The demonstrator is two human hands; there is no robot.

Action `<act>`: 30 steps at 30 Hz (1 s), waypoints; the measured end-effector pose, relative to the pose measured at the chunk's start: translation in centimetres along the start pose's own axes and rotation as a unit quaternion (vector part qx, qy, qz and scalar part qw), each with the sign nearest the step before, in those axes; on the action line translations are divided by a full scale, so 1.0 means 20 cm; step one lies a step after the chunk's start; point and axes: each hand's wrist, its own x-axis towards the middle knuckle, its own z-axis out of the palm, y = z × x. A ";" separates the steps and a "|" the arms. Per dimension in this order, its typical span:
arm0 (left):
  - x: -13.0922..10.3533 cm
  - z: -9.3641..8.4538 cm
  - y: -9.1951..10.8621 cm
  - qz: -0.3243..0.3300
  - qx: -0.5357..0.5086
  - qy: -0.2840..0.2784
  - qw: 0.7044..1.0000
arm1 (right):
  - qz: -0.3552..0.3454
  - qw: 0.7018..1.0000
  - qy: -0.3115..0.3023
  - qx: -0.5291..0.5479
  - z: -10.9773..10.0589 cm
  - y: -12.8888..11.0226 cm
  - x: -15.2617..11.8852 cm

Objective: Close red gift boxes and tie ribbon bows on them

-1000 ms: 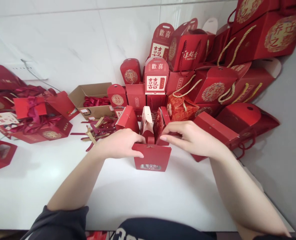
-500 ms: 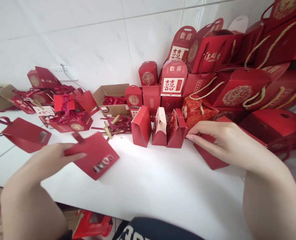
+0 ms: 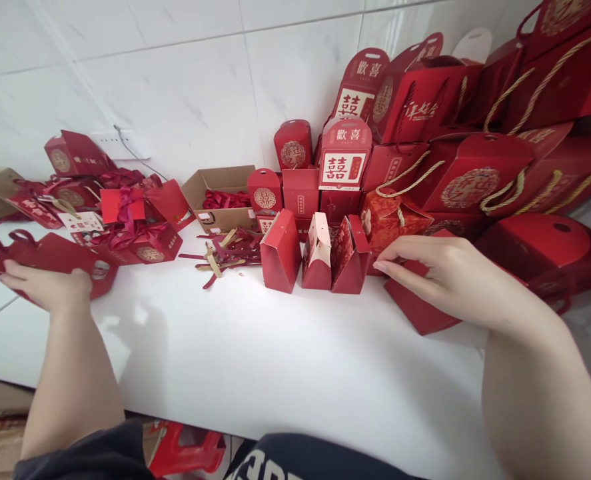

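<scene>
My left hand (image 3: 50, 283) is at the far left, its fingers and thumb round the near side of a red gift box (image 3: 98, 270). Two dark ribbon loops (image 3: 8, 241) rise there, one behind the other. My right hand (image 3: 440, 273) is bent over a plain red box (image 3: 418, 313) that lies tilted, with thumb and forefinger closed together; whatever may be between them is hidden. To the left of its fingertips stand three small boxes in a row: a plain red one (image 3: 281, 257), a pale-topped one (image 3: 316, 253) and a patterned red one (image 3: 349, 260).
Ribbon strips (image 3: 228, 253) lie loose on the white table (image 3: 255, 353). Behind them is a cardboard box (image 3: 220, 170) of red ribbon. Ribboned boxes (image 3: 140, 243) are heaped at the left. Stacked red boxes (image 3: 475, 177) line the wall at the right. A red stool (image 3: 188, 450) is below the table edge.
My left hand has carried a red box with a ribbon loop leftward, up against another box there. My right hand keeps its place and pose.
</scene>
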 end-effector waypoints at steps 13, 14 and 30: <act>-0.29 0.64 0.37 0.122 0.125 -0.253 0.952 | 0.007 1.000 -0.002 -0.022 -0.02 -0.01 0.00; -0.29 0.69 0.37 0.125 0.117 -0.260 0.951 | 0.006 1.000 -0.002 -0.022 -0.02 -0.01 0.00; -0.27 0.47 0.57 0.178 -0.001 -0.274 0.945 | -0.004 1.000 0.006 -0.024 -0.01 0.01 0.00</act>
